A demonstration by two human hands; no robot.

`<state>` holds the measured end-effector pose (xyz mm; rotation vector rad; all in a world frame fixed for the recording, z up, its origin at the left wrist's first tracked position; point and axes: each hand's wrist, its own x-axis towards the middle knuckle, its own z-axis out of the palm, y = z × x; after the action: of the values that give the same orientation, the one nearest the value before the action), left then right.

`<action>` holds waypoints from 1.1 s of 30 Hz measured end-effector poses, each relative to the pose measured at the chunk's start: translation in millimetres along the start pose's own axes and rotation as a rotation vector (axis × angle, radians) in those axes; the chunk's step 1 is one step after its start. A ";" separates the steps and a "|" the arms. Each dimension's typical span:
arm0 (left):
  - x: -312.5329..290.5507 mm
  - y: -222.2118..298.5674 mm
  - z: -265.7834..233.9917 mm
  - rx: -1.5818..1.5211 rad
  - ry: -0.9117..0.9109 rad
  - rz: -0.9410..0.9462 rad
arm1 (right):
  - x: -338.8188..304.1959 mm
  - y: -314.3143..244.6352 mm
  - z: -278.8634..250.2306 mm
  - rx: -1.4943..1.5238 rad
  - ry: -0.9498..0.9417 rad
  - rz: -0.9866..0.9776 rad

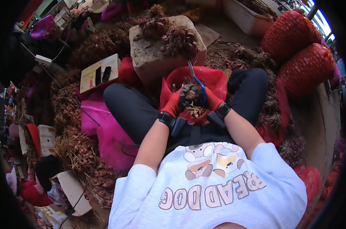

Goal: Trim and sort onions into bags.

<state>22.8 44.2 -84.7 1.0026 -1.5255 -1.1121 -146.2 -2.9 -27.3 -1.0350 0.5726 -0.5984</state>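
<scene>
Far to the left of a wide-mouthed red bag (220, 78), which sits between the person's bent legs, spreads a deep heap of reddish bulbs with straw-coloured dry stalks (75, 135). Nearer the bag on that side, a pale cardboard box (89, 73) carries two dark flat objects (106, 73), and a bright magenta sheet (117, 143) lies by the left leg. Just beyond the bag stands a rough, pale block (150, 63) topped with bundles of bulbs (179, 41).

Over the bag's mouth, the left hand (179, 98), in a red glove with dark fingers, is curled around a small brown clump (191, 95). Against the clump's right side, the right hand (210, 100), gloved alike, is bent round blue-handled scissors (197, 79), whose blades point away from the body, over the bag's far edge. Whether the right fingertips also touch the clump cannot be told. Dry scraps (196, 110) lie in the near part of the bag. Well to the bag's right rest two bulging red mesh sacks (304, 70).
</scene>
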 end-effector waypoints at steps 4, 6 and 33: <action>9.1 21.1 2.3 0.428 0.150 0.486 | -3.9 7.9 -14.6 0.095 0.028 0.007; 17.0 33.1 0.5 -0.625 0.025 -0.300 | 2.2 9.3 -31.8 0.580 -0.274 0.114; 13.2 29.2 0.6 -0.588 0.323 -0.566 | 23.7 1.2 -5.9 0.104 0.087 0.019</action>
<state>17.3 39.0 -53.5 1.1435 -0.5947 -1.5752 -133.4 -22.5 -34.3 -0.9077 0.6208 -0.6520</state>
